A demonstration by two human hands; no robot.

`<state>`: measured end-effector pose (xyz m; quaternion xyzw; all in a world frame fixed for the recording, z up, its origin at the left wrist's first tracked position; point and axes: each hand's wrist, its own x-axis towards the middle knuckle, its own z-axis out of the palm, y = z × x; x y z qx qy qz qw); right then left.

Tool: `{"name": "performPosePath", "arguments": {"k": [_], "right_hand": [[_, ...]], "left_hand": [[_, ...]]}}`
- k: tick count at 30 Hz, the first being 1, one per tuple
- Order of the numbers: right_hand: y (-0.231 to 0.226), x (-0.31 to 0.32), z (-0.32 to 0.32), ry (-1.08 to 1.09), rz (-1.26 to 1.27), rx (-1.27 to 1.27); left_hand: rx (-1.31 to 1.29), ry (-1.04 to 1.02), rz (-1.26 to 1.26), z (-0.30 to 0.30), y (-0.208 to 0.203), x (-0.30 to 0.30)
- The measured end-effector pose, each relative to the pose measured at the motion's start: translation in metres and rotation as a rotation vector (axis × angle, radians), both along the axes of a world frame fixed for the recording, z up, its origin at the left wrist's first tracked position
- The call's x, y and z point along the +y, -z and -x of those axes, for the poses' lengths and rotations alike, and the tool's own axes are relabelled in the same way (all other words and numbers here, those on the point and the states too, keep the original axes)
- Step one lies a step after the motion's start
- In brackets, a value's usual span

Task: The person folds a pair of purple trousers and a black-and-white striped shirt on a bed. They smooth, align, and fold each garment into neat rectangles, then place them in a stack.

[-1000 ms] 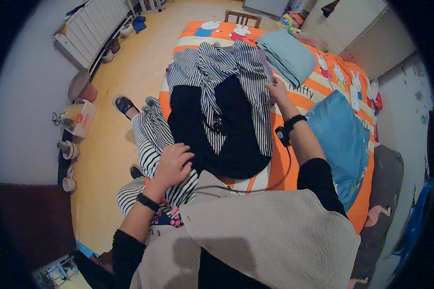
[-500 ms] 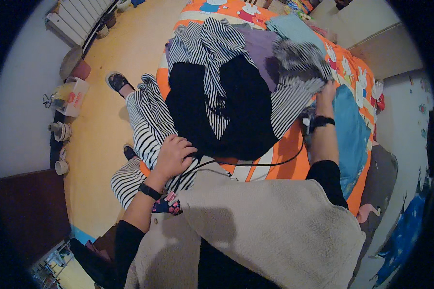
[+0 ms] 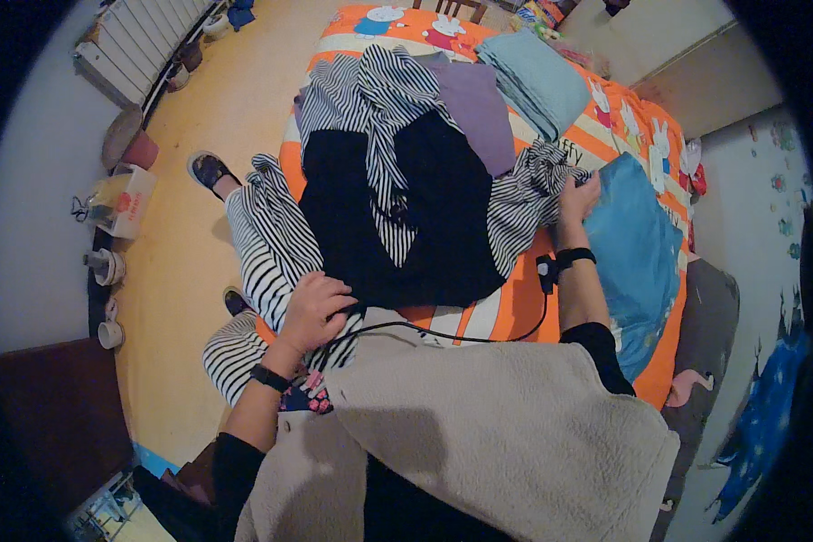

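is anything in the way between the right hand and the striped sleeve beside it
Nothing visible: the right hand is at the bunched outer end of the striped sleeve, fingers on the cloth. The black cable curves on the person's side of that spot, not between them.

Right hand [image 3: 577, 199]: fingertips partly lost in the bunched folds of the striped sleeve [image 3: 524, 203]; left hand [image 3: 314, 312]: palm turned away and hidden, so whether it pinches the hem of the black shirt [image 3: 334, 212] cannot be told. Much of the purple cloth [image 3: 479, 108] lies covered by the shirt, and the left end of the cable [image 3: 479, 340] drops from sight near the left wrist. Chair [image 3: 449, 9] and radiator [image 3: 140, 45] cut by the upper edge; rack [image 3: 108, 517] at lower left blurred, swallowed by the dark rim.
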<state>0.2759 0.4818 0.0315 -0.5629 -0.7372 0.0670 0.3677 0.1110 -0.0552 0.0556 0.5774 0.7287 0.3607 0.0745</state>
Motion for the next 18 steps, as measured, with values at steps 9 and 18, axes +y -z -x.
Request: {"name": "performPosePath", "arguments": {"k": [9,18], "right_hand": [[-0.012,-0.061,0.194,-0.83,0.366,-0.127],[-0.021,-0.051,0.254,-0.872,0.311,-0.322]], "left_hand": [[0.0,-0.015,0.022,-0.001,0.002,0.002],[0.006,-0.047,0.018,0.001,0.0,0.005]]}}
